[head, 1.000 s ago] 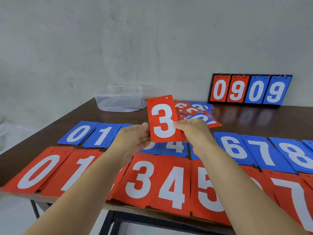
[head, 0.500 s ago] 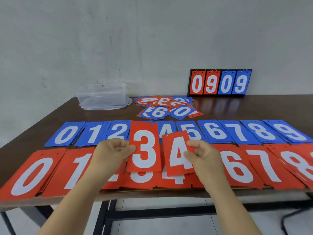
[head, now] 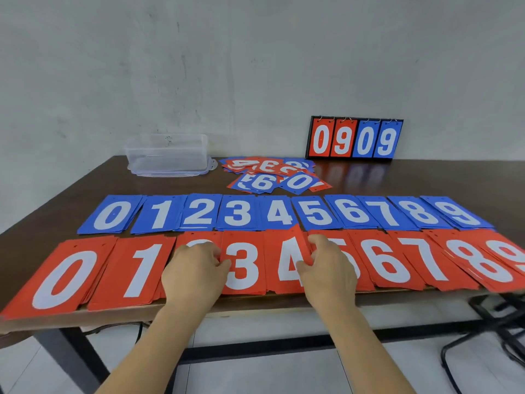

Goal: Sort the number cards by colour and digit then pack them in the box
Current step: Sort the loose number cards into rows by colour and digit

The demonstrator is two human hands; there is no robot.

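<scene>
On the glossy table [head: 85, 191], right hand [head: 326, 270] pinches a flat red 4 card [head: 284, 251].

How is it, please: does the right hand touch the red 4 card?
Touching. The head view shows the right hand pinching the red 4 card.

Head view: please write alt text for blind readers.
The left hand pinches the red 3 card and the right hand the red 4 card, in a red row 0 to 9 on a table. Behind lie a blue row, unsorted cards, a clear box and a flip scoreboard.
</scene>
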